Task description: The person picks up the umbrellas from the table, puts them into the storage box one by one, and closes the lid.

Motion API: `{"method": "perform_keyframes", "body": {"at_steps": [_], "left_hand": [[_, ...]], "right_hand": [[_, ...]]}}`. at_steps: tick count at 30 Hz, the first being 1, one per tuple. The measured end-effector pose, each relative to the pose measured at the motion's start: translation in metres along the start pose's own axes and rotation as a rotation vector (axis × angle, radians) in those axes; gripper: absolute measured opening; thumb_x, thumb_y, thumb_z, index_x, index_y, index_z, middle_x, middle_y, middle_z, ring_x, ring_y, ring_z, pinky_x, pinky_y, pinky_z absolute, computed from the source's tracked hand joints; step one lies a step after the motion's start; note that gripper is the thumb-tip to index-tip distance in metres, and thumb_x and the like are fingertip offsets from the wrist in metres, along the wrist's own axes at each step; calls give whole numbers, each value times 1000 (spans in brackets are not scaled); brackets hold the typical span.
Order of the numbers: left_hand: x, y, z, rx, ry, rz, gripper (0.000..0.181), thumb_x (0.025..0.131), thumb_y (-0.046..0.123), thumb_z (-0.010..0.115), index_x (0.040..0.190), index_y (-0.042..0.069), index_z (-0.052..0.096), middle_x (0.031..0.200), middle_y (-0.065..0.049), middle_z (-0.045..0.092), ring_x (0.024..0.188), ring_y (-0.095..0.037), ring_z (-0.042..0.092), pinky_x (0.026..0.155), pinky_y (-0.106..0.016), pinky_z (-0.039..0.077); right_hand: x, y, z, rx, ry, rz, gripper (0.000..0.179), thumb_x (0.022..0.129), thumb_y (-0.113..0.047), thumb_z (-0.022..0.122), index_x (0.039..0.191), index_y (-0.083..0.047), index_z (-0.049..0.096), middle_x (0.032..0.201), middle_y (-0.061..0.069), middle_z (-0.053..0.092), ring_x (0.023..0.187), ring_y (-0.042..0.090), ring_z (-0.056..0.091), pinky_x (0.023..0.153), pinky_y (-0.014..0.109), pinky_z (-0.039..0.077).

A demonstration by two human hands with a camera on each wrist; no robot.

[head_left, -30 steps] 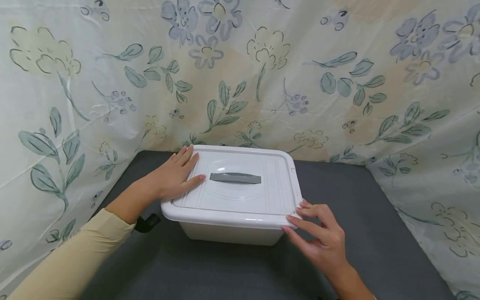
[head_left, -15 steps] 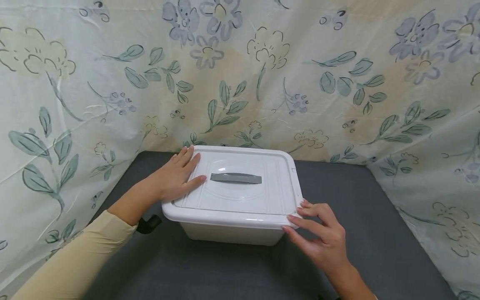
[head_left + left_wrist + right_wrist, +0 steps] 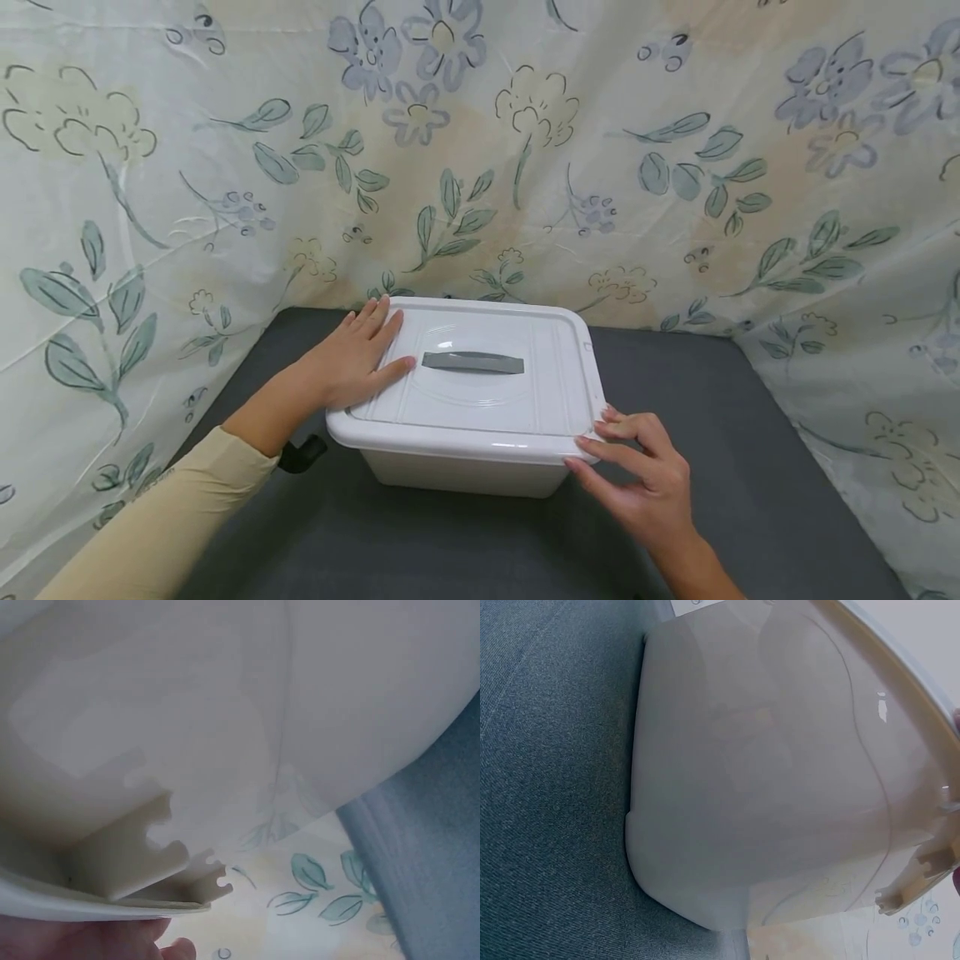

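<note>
A white lidded plastic storage box (image 3: 465, 475) stands in the middle of the head view. Its white lid (image 3: 525, 400) lies on top and carries a grey handle (image 3: 472, 362). With fingers spread and straight, my left hand (image 3: 352, 358) rests on the lid's left side, the thumb pointing toward the handle. At the front right corner, my right hand (image 3: 645, 483) pinches the lid's rim between thumb and bent fingers. In the left wrist view, fingers (image 3: 97, 941) show beyond the rim, above notched ribs (image 3: 150, 859). The box's contents are hidden.
The box stands on a dark grey cloth-covered surface (image 3: 720, 467). Behind and at both sides hangs a flower-patterned curtain (image 3: 585, 125). A small black object (image 3: 302, 454) shows by the left wrist.
Both hands keep their places on the lid. The whole head view has shifted slightly, so the box sits a little lower in it.
</note>
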State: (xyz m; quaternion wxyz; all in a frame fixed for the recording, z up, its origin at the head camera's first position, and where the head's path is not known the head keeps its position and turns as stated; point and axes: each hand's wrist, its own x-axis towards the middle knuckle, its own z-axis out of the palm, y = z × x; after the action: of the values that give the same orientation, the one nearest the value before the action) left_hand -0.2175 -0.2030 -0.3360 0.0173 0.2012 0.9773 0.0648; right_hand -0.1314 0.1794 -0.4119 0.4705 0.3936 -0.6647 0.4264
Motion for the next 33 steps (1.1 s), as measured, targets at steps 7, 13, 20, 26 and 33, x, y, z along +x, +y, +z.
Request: {"method": "perform_keyframes", "body": {"at_steps": [7, 13, 20, 26, 33], "left_hand": [[-1, 2, 0, 16, 16, -24, 92, 101, 67, 35, 165, 6, 7, 172, -18, -7, 160, -39, -3, 128, -61, 3], [0, 1, -2, 30, 11, -26, 91, 101, 67, 35, 165, 6, 9, 172, -19, -8, 160, -40, -3, 128, -61, 4], [0, -2, -2, 19, 14, -26, 91, 101, 67, 34, 165, 7, 8, 172, -18, -8, 160, -40, -4, 128, -61, 2], [1, -5, -1, -13, 18, -30, 90, 102, 66, 33, 165, 6, 7, 172, -18, -9, 160, -40, -5, 128, -61, 3], [4, -6, 1, -33, 8, -29, 90, 103, 67, 30, 165, 7, 4, 172, -17, -10, 160, -38, -8, 128, -60, 4]], "right_hand": [[1, 0, 0, 15, -1, 15, 28, 83, -25, 87, 89, 2, 81, 91, 20, 63, 106, 21, 64, 107, 26, 51], [1, 1, 2, 17, 1, 24, 28, 83, -25, 87, 89, 2, 81, 91, 20, 63, 107, 21, 64, 107, 25, 51], [2, 0, 4, 12, 2, 37, 28, 83, -26, 87, 89, 1, 81, 92, 19, 64, 107, 21, 64, 107, 25, 50], [0, 2, 4, 16, -14, 60, 28, 83, -26, 87, 91, 0, 82, 93, 18, 64, 108, 20, 63, 107, 24, 50], [-4, 4, 1, -4, -46, 93, 30, 83, -29, 87, 93, -2, 82, 95, 17, 65, 108, 19, 62, 107, 22, 49]]}}
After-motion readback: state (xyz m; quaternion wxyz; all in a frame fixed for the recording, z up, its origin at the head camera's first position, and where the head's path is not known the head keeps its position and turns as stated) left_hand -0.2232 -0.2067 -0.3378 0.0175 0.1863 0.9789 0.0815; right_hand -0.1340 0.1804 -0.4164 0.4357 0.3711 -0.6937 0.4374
